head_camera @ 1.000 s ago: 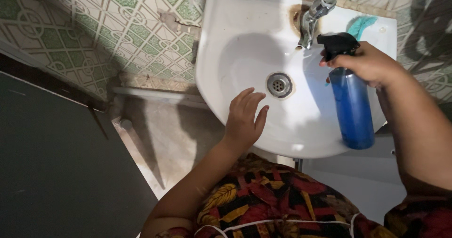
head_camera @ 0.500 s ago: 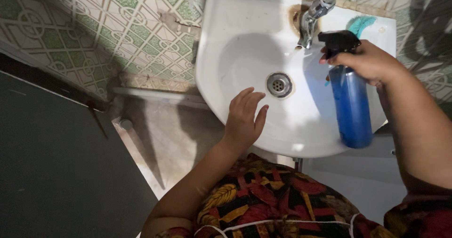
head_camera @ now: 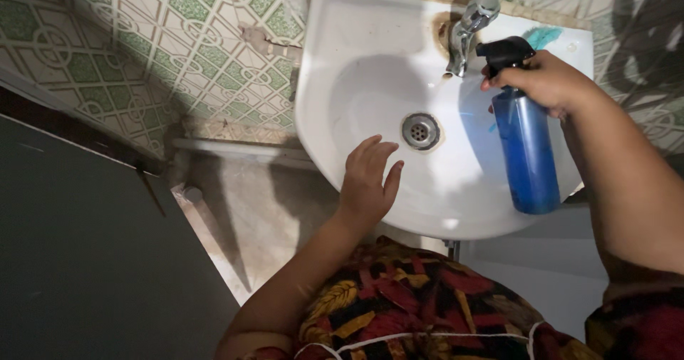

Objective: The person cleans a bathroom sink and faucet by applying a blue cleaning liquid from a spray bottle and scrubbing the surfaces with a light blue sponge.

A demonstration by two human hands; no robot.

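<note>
1. The landmark was the white wall-mounted sink [head_camera: 335,128], seen from straight above; every place below is told from it.

2. The right hand [head_camera: 545,82] was wrapped around the neck of a blue spray bottle [head_camera: 526,153], fingers curled over the black trigger head [head_camera: 504,52]. The bottle hung over the sink's right side, its nozzle pointing toward the basin's middle, likely so any mist would land inside the bowl rather than on the wall.

3. The bottle's body sloped down and back from the trigger, its base reaching out over the sink's near right edge. It was held in the air, not resting on the rim.

4. The left hand [head_camera: 367,178] lay open, fingers loosely spread and slightly bent, at the sink's near left rim. It held nothing. Whether the palm actually touched the porcelain could not be told; it seemed to be kept there as a brace or at the ready, clear of the nozzle's line.

5. The metal drain [head_camera: 420,131] sat at the basin's centre, just beyond the left fingertips and well left of the bottle.

6. A chrome tap [head_camera: 467,29] stood at the sink's back edge, just left of the trigger head, with brownish staining around its base.

7. Something teal [head_camera: 543,37] lay on the sink's back right corner, partly hidden behind the right hand.

8. Green-patterned tiles [head_camera: 178,47] covered the wall left of the sink.
</note>
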